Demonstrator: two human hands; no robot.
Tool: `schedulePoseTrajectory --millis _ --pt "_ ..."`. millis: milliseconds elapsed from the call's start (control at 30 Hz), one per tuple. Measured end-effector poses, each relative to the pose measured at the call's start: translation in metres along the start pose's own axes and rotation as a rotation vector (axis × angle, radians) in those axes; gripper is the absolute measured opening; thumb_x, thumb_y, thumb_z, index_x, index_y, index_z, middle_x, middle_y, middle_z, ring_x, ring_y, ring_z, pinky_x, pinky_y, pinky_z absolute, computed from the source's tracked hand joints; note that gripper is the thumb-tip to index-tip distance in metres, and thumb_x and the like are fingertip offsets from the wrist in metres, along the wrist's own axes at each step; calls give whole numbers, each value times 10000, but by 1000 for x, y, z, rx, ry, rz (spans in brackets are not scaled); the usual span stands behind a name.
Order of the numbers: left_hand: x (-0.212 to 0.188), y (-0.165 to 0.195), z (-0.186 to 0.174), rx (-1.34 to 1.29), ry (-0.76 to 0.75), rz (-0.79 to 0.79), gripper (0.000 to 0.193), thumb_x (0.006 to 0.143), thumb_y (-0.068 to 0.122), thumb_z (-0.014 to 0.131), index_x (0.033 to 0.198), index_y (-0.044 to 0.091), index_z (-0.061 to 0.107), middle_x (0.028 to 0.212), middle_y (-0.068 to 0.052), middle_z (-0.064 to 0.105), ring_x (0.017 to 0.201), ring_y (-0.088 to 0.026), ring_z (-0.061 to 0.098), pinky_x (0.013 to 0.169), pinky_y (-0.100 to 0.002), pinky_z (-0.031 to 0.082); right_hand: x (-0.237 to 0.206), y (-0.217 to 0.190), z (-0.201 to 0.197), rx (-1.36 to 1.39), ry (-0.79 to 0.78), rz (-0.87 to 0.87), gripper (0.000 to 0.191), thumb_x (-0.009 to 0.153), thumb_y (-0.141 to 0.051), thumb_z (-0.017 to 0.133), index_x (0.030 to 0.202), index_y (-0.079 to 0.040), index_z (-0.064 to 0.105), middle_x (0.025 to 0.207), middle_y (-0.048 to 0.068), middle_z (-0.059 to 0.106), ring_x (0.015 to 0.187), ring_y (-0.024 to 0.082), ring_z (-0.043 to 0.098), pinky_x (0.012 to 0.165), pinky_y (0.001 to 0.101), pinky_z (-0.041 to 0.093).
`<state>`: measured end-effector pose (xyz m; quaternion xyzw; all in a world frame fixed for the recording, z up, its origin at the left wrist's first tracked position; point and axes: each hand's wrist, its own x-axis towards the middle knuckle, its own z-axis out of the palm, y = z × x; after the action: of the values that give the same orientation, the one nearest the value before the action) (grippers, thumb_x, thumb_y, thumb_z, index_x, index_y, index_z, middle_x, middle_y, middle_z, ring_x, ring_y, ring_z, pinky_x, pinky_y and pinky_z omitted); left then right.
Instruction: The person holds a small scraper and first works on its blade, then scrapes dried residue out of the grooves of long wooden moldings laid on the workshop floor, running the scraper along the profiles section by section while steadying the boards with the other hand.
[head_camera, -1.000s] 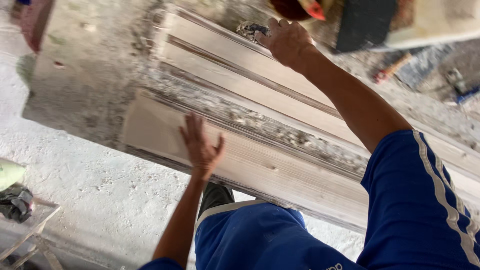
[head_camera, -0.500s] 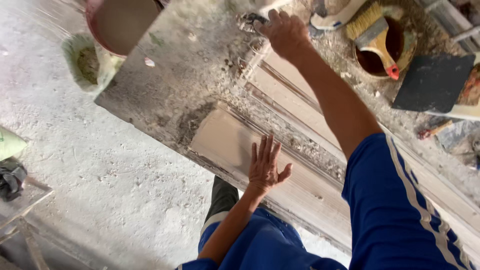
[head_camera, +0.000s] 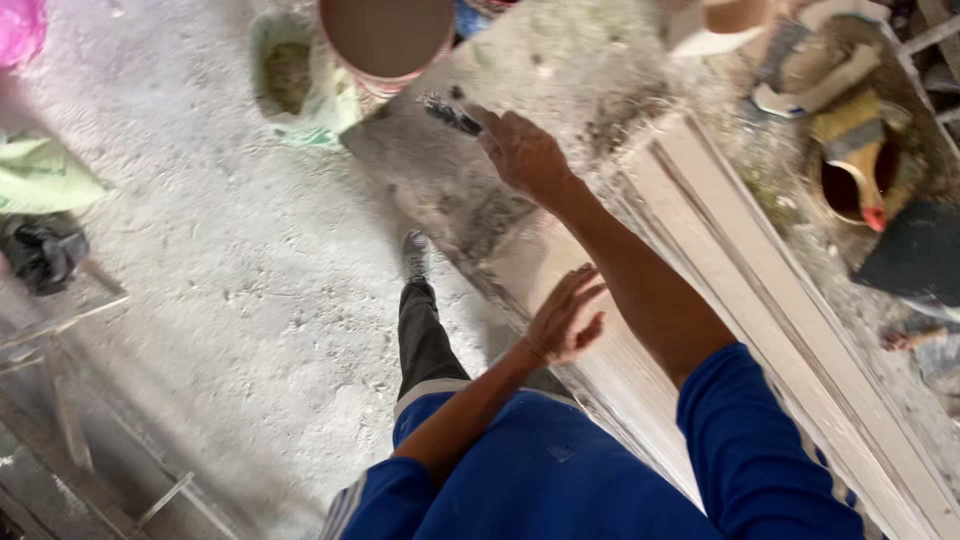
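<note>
A: What sits nearest the person?

B: The left hand (head_camera: 565, 318) hovers with fingers spread, gripping nothing, just above the near edge of the pale moulded strip (head_camera: 760, 330) that lies along the dusty bench (head_camera: 590, 70).

A: And the other hand?

B: The right hand (head_camera: 525, 155) reaches further out, arm almost straight, fingers closed around a small dark tool (head_camera: 450, 113) whose tip points at the bench's far corner. The hands are well apart.

A: Any bags or containers?

B: On the floor to the left lie a green bag (head_camera: 40, 175) and a black bundle (head_camera: 40, 250). Further off, a pale sack (head_camera: 290, 80) leans beside a round reddish bucket (head_camera: 385, 40). At the far right, a brush (head_camera: 860, 150) rests in a dark pot.

A: Room to move?

B: The grey floor (head_camera: 250, 300) left of the bench's edge lies open; one shoe (head_camera: 415, 255) stands close to that edge.
</note>
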<state>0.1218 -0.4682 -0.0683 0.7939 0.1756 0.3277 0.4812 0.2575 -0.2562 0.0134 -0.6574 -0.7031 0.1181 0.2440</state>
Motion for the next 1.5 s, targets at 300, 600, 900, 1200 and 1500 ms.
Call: schedulePoseTrajectory --millis 300,600,900,1200,1500 --pt "6 -135 -280 451 461 -320 583 1065 263 621 1508 -28 379 1485 -263 482 1398 -431 470 1214 -505 370 140 -56 79 -144 -671 491 406 1137 -287 343 1462 -69 452 866 260 674 736 371 661 756 538 567" --pt "104 -164 -338 -266 315 -1081 1024 974 652 473 1614 -19 39 1564 -340 305 1388 -417 448 1129 -498 399 164 -52 24 -527 -826 545 354 1076 -282 474 1384 -109 490 904 156 660 688 263 656 556 409 583" --pt "115 -143 -279 -22 267 -1053 1149 1010 676 588 1574 -159 35 1561 -431 313 1367 -484 498 1126 -488 425 122 -30 6 -813 -1069 324 469 1077 -238 473 1541 -275 418 1026 159 669 1004 327 621 653 347 612" --pt "76 -119 -287 -76 22 -865 630 1078 548 531 1380 8 650 1612 -354 371 1503 -456 399 1217 -516 375 209 -70 45 -482 -1033 65 337 1048 -312 517 1374 -325 600 962 69 710 810 214 664 635 378 559" --pt "70 -116 -320 -97 272 -919 679 1026 490 532 1511 21 463 1577 -300 432 1506 -407 372 1221 -476 308 243 -27 22 -741 -1071 341 309 1082 -268 496 1251 -83 677 881 123 718 546 168 585 507 356 546"
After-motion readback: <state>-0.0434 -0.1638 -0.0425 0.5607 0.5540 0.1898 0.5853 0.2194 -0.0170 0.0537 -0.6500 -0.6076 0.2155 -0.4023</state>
